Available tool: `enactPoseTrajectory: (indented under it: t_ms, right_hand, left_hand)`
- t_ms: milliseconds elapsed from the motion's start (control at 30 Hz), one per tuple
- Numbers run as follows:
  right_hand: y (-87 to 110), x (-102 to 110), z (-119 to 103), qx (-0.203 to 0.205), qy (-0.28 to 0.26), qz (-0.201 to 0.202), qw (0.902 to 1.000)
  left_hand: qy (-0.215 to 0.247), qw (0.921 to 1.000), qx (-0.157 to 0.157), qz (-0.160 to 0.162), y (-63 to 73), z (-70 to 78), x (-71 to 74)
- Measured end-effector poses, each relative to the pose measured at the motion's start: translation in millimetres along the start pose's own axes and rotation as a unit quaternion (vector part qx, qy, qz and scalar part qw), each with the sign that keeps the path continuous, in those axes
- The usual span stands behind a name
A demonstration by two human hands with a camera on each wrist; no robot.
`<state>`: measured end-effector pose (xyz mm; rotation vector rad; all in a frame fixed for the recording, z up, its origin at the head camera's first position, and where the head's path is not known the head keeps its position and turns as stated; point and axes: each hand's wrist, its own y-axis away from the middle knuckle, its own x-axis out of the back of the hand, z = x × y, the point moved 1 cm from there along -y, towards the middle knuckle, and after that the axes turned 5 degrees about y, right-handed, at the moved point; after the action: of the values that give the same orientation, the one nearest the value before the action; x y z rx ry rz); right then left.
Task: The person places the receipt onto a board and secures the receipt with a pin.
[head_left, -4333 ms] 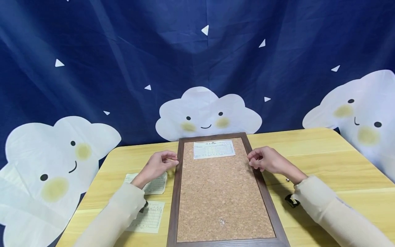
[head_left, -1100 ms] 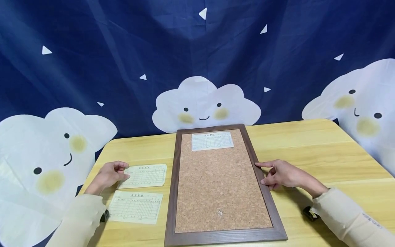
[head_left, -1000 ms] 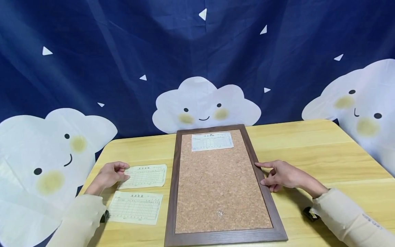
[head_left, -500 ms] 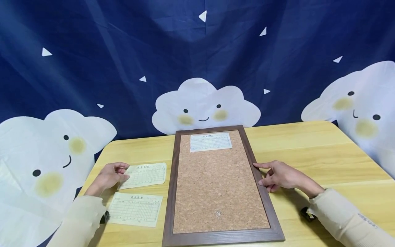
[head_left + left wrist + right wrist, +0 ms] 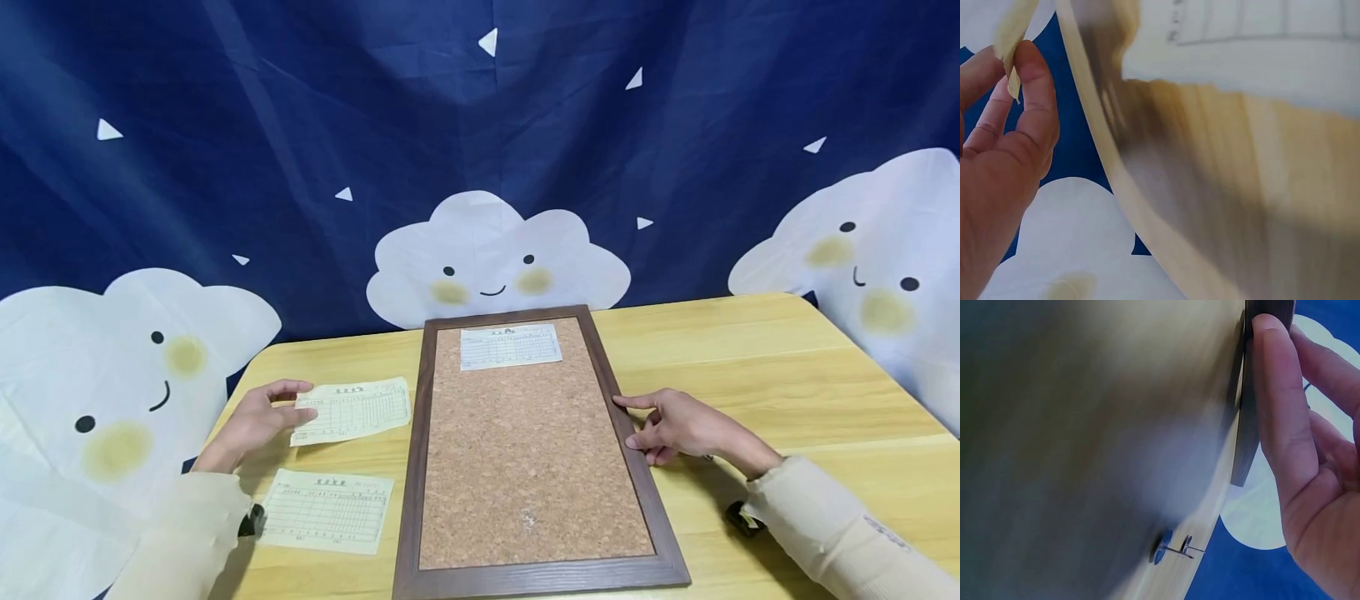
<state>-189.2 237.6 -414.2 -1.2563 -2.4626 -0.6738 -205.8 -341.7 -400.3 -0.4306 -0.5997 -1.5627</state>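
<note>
In the head view my left hand [image 5: 258, 421] pinches the left end of a pale printed form slip [image 5: 360, 410], its near-left corner lifted off the table. The left wrist view shows that edge between thumb and fingers of the left hand [image 5: 1010, 144]. A similar slip [image 5: 330, 512] lies flat nearer me. To the right is a cork board [image 5: 532, 467] in a dark brown frame [image 5: 540, 575], with a third slip [image 5: 510, 346] at its far end. My right hand [image 5: 678, 427] touches the frame's right side with index finger and thumb; the right wrist view shows the thumb along the frame edge.
Two thumbtacks [image 5: 1171, 547] lie on the table, points sticking out sideways, in the right wrist view. The light wooden table [image 5: 750, 367] ends at a dark blue curtain [image 5: 315, 100] printed with clouds. Black wrist-worn devices show under both sleeves.
Earlier both hands were at the board's sides; the left went to the upper slip and has now raised its left end. The right hand moved slightly nearer me along the frame, then stayed there.
</note>
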Motion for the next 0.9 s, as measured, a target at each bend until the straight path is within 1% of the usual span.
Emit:
enactPoseTrajectory:
  t_ms: [233, 367, 533, 733, 900]
  right_hand:
    - [-2.4, -2, -2, -0.003, -0.006, 0.001, 1.0]
    - [-2.1, -1, -2, -0.001, 0.0, 0.0, 1.0]
    - [-1.8, 0, -2, -0.001, 0.004, 0.001, 1.0]
    - [-1.2, 0, 0, -0.006, -0.005, 0.0, 1.0]
    - [-0.7, 0, 0, -0.008, -0.007, -0.001, 0.9999]
  left_hand:
    - [-0.009, 0.9999, 0.005, 0.008, 3.9, 3.1, 2.3]
    - [-0.006, 0.9999, 0.007, 0.012, 5.3, 5.0, 6.6]
    - [0.021, 0.9996, -0.004, 0.018, 4.5, 8.9, 11.1]
    - [0.067, 0.9977, -0.007, 0.011, 3.7, 13.8, 11.7]
    - [0.083, 0.9964, -0.012, 0.014, 6.3, 18.6, 17.1]
